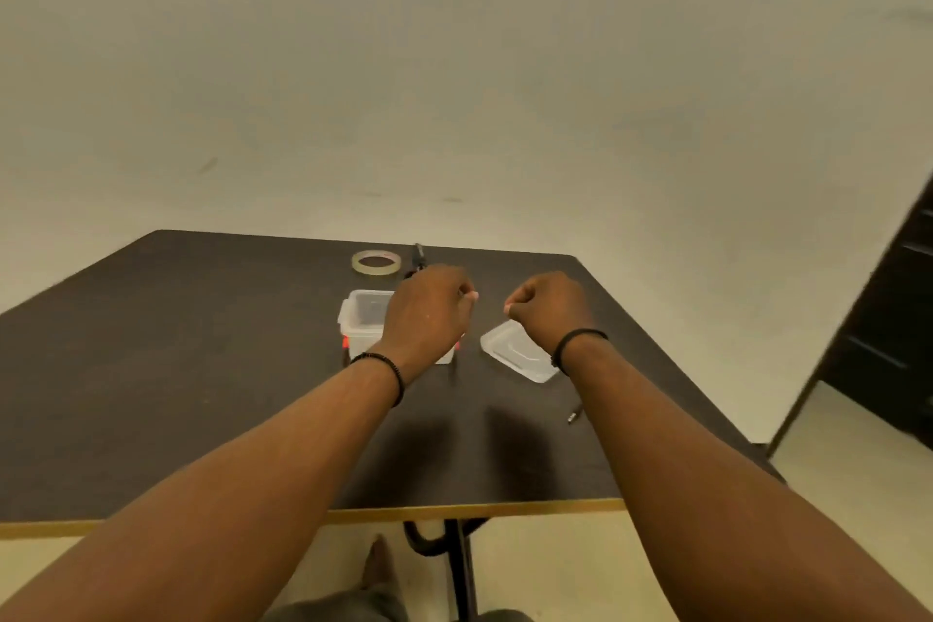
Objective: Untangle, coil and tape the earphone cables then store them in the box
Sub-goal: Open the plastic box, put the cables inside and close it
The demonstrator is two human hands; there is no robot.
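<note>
Hands are raised over the dark table (202, 369), both with curled fingers. The left hand (429, 313) and right hand (548, 311) seem to pinch something thin; the cable itself I cannot see between them. A small jack plug (573, 416) lies near the right forearm. Under the left hand stands the open clear box (361, 318), its lid (515, 354) beside it. Farther away lie a tape roll (376, 263) and a dark tool (419, 255), then the pale wall (505, 66).

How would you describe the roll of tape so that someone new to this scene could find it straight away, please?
Start at the dark table and look to its far edge. Just beyond the clear plastic box lies the roll of tape, flat on the tabletop. It is the only ring-shaped thing there, pale and translucent with a dark centre.
</note>
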